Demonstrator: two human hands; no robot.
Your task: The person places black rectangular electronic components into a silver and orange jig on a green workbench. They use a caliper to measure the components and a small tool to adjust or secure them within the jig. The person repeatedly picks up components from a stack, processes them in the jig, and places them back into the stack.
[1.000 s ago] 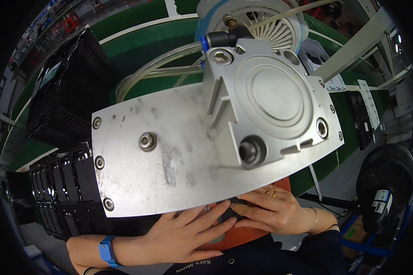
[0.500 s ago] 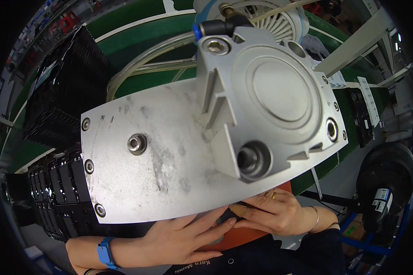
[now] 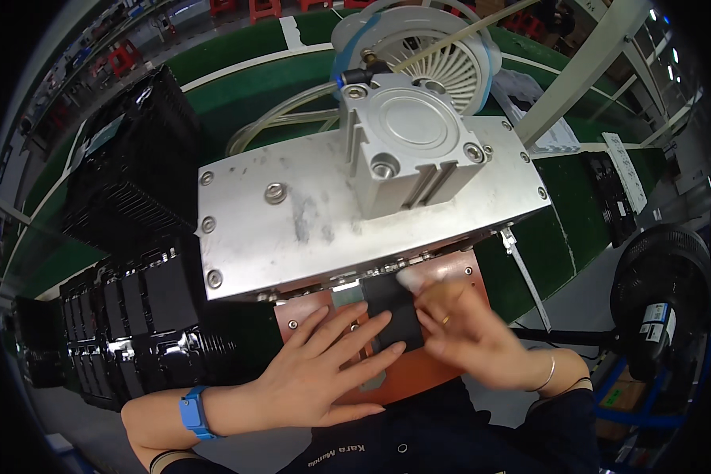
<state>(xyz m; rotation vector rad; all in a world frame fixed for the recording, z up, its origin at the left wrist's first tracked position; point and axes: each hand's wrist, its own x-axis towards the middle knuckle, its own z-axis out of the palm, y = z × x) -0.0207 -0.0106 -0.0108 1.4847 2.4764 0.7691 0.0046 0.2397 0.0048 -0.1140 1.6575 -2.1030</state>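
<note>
My left hand (image 3: 324,367) lies with fingers spread across the orange-brown base plate (image 3: 407,379), its fingertips touching the left edge of a flat black rectangular piece (image 3: 393,312). Blurred by motion, my right hand (image 3: 466,324) is curled over the right side of that piece. A whitish bit (image 3: 409,278) shows at its fingertips; whether they pinch it or wear it I cannot tell. Just beyond both hands stands a metal press fixture (image 3: 292,229) with a square air cylinder (image 3: 415,130) on top. A pale grey strip (image 3: 347,296) lies left of the black piece, partly under the fixture.
Black ribbed trays (image 3: 134,174) stand stacked at the left, with black parts (image 3: 134,308) in rows nearer me. A white fan (image 3: 458,63) sits behind the fixture, beside clear hoses (image 3: 268,118). At the right are a metal post (image 3: 584,79) and a black round device (image 3: 660,276).
My view has drawn back from the fixture, uncovering the base plate and black piece. My hands have separated; the right has moved from beside the left fingertips to the piece's right side.
</note>
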